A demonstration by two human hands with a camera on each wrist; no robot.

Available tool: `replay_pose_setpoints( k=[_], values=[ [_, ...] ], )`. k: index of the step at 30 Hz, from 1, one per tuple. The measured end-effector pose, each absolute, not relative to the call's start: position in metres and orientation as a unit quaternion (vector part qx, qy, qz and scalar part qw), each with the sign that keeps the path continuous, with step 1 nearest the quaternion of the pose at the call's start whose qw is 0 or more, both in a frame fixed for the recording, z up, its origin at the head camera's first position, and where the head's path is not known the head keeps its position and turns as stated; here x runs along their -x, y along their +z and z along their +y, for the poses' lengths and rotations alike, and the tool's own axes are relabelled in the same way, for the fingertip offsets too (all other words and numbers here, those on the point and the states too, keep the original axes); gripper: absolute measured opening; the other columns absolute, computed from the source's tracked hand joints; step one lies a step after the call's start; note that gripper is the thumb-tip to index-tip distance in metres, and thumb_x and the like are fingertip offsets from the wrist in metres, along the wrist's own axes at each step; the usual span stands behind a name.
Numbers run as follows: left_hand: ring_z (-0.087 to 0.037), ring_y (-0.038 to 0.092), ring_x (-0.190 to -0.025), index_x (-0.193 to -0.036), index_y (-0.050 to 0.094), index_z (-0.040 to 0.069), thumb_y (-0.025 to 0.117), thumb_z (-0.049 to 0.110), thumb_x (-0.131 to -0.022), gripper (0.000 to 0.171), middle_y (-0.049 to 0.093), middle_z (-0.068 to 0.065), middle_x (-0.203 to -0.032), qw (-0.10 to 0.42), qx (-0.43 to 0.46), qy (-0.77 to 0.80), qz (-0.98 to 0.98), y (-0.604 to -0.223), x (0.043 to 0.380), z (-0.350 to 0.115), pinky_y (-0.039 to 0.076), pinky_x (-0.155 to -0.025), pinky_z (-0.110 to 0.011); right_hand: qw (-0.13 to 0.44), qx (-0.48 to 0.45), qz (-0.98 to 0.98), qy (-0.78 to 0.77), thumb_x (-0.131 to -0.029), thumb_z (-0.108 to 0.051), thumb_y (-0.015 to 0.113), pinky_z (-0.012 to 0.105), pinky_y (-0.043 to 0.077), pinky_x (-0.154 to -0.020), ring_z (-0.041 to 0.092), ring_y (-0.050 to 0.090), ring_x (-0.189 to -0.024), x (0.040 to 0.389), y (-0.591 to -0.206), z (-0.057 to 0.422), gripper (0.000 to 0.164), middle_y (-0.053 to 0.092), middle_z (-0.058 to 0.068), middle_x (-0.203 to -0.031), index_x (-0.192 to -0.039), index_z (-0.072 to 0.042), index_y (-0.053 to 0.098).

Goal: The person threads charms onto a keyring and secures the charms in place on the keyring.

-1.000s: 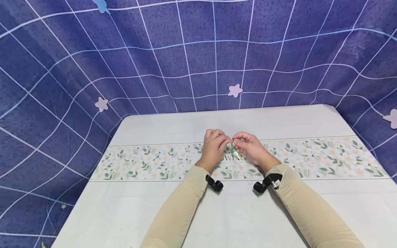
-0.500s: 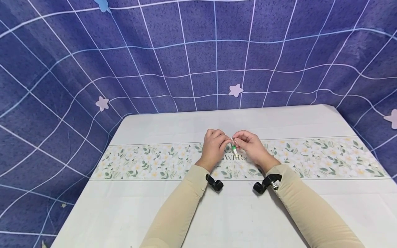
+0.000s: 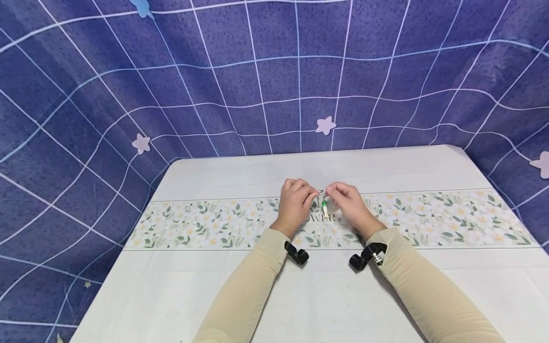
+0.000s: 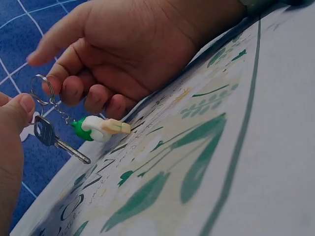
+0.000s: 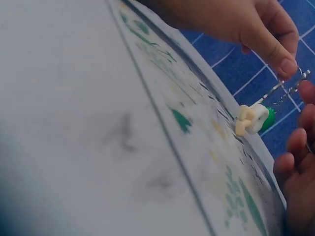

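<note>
My left hand pinches a metal key ring between thumb and forefinger, above the table. From the ring hangs a key with a dark head. A short chain on it carries a small white figurine charm with a green top and a pale yellow end. My right hand is close on the other side. In the left wrist view its thumb and forefinger stand apart, with the forefinger tip right at the ring. The other fingers curl loosely beside the charm.
Beneath the hands lies a white tablecloth with a printed floral band and lettering. A blue curtain with a white grid and stars hangs behind and beside the table. Black camera mounts sit on both wrists.
The charm has swung from slanting to hanging nearly straight down. My right fingertips have drawn slightly right, away from the left ones, showing more of the ring between the hands.
</note>
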State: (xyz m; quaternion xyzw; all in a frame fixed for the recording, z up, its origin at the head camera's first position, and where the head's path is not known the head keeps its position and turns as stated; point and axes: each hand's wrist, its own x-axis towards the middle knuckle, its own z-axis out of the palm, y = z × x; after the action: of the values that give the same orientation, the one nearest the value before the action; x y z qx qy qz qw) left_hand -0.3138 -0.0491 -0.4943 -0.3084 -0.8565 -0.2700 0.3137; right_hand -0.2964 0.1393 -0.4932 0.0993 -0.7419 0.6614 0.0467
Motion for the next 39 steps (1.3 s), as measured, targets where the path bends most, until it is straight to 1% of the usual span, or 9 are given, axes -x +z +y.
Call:
replay_pose_setpoints(
  k=[4, 9, 11, 18, 25, 30, 34, 37, 39],
  values=[
    [-0.021, 0.051, -0.092, -0.09, 0.075, 0.016, 0.069, 0.028, -0.097, 0.015, 0.063, 0.002, -0.091, 0.327, 0.31, -0.261, -0.854, -0.4949, 0.3144, -0.049, 0.042, -0.091, -0.037, 0.063, -0.109, -0.742, 0.659, -0.099, -0.013, 0.064, 0.024, 0.043, -0.073, 0.011, 0.053, -0.077, 0.2939, -0.4916, 0.138, 0.023, 0.067, 0.004, -0.088, -0.1, 0.009, 0.07],
    [-0.021, 0.051, -0.093, -0.09, 0.075, 0.016, 0.068, 0.028, -0.098, 0.016, 0.063, 0.003, -0.092, 0.326, 0.308, -0.257, -0.856, -0.4949, 0.3145, -0.0489, 0.042, -0.089, -0.038, 0.062, -0.099, -0.737, 0.666, -0.098, -0.013, 0.067, 0.023, 0.044, -0.071, 0.01, 0.053, -0.076, 0.2935, -0.4908, 0.1363, 0.023, 0.066, -0.007, -0.083, -0.1, 0.009, 0.07],
    [-0.021, 0.051, -0.093, -0.09, 0.075, 0.016, 0.068, 0.028, -0.098, 0.016, 0.063, 0.003, -0.092, 0.324, 0.304, -0.257, -0.858, -0.4947, 0.3142, -0.049, 0.042, -0.089, -0.038, 0.055, -0.097, -0.734, 0.67, -0.098, -0.014, 0.067, 0.024, 0.044, -0.071, 0.012, 0.054, -0.075, 0.2941, -0.4915, 0.136, 0.024, 0.066, -0.005, -0.083, -0.101, 0.009, 0.07],
    [-0.022, 0.052, -0.094, -0.089, 0.074, 0.016, 0.075, 0.025, -0.093, 0.01, 0.062, 0.003, -0.091, 0.336, 0.29, -0.261, -0.857, -0.4941, 0.3126, -0.0482, 0.042, -0.09, -0.039, 0.035, -0.107, -0.718, 0.687, -0.099, -0.012, 0.065, 0.029, 0.045, -0.062, 0.022, 0.051, -0.062, 0.2946, -0.4934, 0.136, 0.024, 0.062, 0.016, -0.081, -0.101, 0.012, 0.067],
    [-0.022, 0.051, -0.095, -0.089, 0.074, 0.016, 0.072, 0.028, -0.094, 0.013, 0.063, 0.003, -0.093, 0.32, 0.268, -0.293, -0.86, -0.4966, 0.3137, -0.0477, 0.04, -0.092, -0.041, 0.056, -0.144, -0.733, 0.663, -0.099, -0.002, 0.063, 0.021, 0.044, -0.068, 0.01, 0.054, -0.074, 0.2968, -0.4965, 0.1359, 0.015, 0.065, -0.001, -0.087, -0.104, 0.011, 0.067],
    [-0.024, 0.048, -0.099, -0.091, 0.075, 0.015, 0.071, 0.031, -0.094, 0.017, 0.058, -0.001, -0.1, 0.289, 0.237, -0.324, -0.869, -0.498, 0.3132, -0.048, 0.038, -0.094, -0.043, 0.083, -0.172, -0.748, 0.636, -0.096, 0.006, 0.062, 0.02, 0.042, -0.066, 0.007, 0.051, -0.074, 0.2978, -0.4997, 0.1356, 0.01, 0.061, 0.006, -0.087, -0.103, 0.011, 0.066],
    [-0.025, 0.045, -0.099, -0.092, 0.076, 0.014, 0.071, 0.031, -0.094, 0.017, 0.053, -0.004, -0.108, 0.277, 0.224, -0.342, -0.87, -0.4991, 0.3131, -0.0486, 0.038, -0.093, -0.043, 0.063, -0.16, -0.746, 0.643, -0.097, 0.001, 0.063, 0.02, 0.045, -0.072, 0.008, 0.056, -0.08, 0.2957, -0.4976, 0.1355, 0.012, 0.065, 0.004, -0.092, -0.104, 0.01, 0.068],
    [-0.025, 0.044, -0.1, -0.092, 0.075, 0.015, 0.07, 0.031, -0.094, 0.017, 0.052, -0.004, -0.111, 0.286, 0.227, -0.335, -0.868, -0.4989, 0.313, -0.049, 0.037, -0.094, -0.043, 0.032, -0.144, -0.741, 0.655, -0.101, -0.006, 0.062, 0.022, 0.046, -0.079, 0.012, 0.058, -0.089, 0.2947, -0.4948, 0.1363, 0.018, 0.068, 0.001, -0.098, -0.108, 0.009, 0.069],
    [-0.025, 0.044, -0.102, -0.092, 0.075, 0.015, 0.07, 0.03, -0.095, 0.016, 0.052, -0.003, -0.111, 0.299, 0.239, -0.323, -0.865, -0.4985, 0.313, -0.0492, 0.037, -0.096, -0.043, 0.015, -0.135, -0.742, 0.656, -0.103, -0.011, 0.059, 0.025, 0.046, -0.08, 0.017, 0.058, -0.089, 0.2943, -0.493, 0.1372, 0.024, 0.068, 0.004, -0.101, -0.111, 0.009, 0.068]
  ],
)
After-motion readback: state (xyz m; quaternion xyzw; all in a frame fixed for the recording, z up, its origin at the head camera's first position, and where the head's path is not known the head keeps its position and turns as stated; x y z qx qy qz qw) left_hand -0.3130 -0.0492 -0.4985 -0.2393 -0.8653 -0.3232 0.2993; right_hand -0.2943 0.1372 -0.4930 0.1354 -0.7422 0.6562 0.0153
